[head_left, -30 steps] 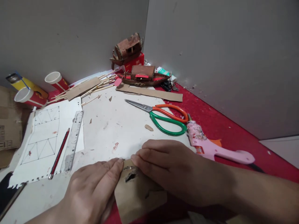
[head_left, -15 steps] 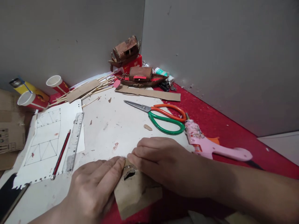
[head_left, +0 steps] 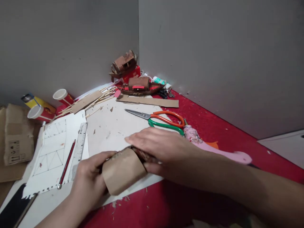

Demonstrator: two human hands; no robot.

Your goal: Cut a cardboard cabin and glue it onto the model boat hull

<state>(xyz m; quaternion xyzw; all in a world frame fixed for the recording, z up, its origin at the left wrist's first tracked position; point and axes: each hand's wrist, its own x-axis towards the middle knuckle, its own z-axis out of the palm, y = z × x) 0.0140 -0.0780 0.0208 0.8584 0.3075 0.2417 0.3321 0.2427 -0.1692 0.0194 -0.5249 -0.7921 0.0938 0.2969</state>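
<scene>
A brown cardboard piece (head_left: pixel 123 171), bent into a curve, is held between both hands near the front edge of the white sheet. My left hand (head_left: pixel 91 177) grips its left side, thumb and fingers wrapped round it. My right hand (head_left: pixel 154 148) is closed round its right end, where a darker, rough brown part shows under the fingers. The underside of the piece is hidden. Just beyond my right hand lie scissors (head_left: pixel 143 116) with orange and green handles, and a pink glue gun (head_left: pixel 223 152) is to the right, partly behind my forearm.
Two model boats (head_left: pixel 139 85) stand at the back corner, beside thin sticks and cardboard strips (head_left: pixel 154 101). On the left are drawn paper (head_left: pixel 51 139), a pencil (head_left: pixel 66 164), a ruler (head_left: pixel 80 144), paper cups (head_left: pixel 41 113) and a cardboard box (head_left: pixel 19 136).
The cardboard is lifted and turned, now showing a smooth curved face instead of the torn hole. Both hands have shifted their hold on it. The view has tilted slightly.
</scene>
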